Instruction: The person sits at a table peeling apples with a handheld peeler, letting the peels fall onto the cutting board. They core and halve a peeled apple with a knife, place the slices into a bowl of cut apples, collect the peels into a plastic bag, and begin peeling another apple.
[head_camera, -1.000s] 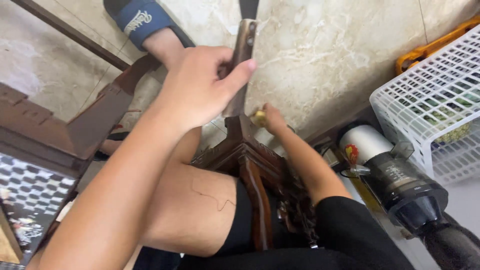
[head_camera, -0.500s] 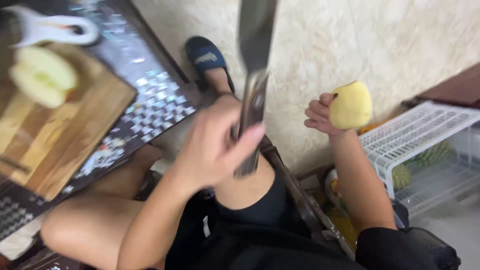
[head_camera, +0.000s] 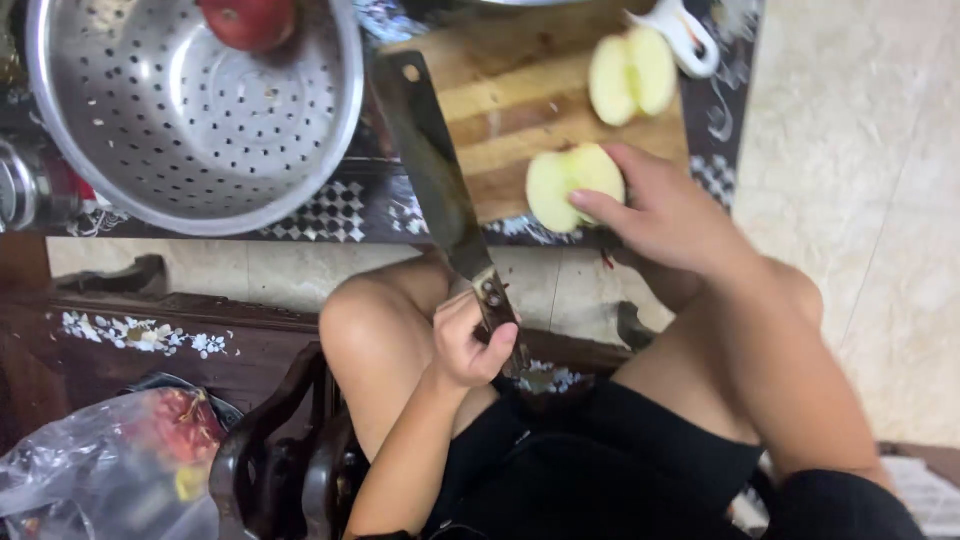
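The right hand (head_camera: 665, 215) pinched a peeled apple piece (head_camera: 572, 182) at the near edge of the wooden cutting board (head_camera: 520, 120), its grip pressed on the fruit, seemingly to steady it. The left hand (head_camera: 472, 340) was closed around the handle of a cleaver (head_camera: 430, 170), blade laid flat toward the board, away from the fingers. Another peeled half (head_camera: 632, 72) lay toward the board's far right corner beside a white peeler (head_camera: 688, 35). A steel colander (head_camera: 190, 110) holding a red apple (head_camera: 248, 20) sat left of the board on the counter (head_camera: 340, 215); a plastic bag (head_camera: 110, 470) lay below.

Perforated shiny steel colander (head_camera: 200, 130), striped wooden board (head_camera: 520, 130), possibly steel cleaver (head_camera: 430, 170)
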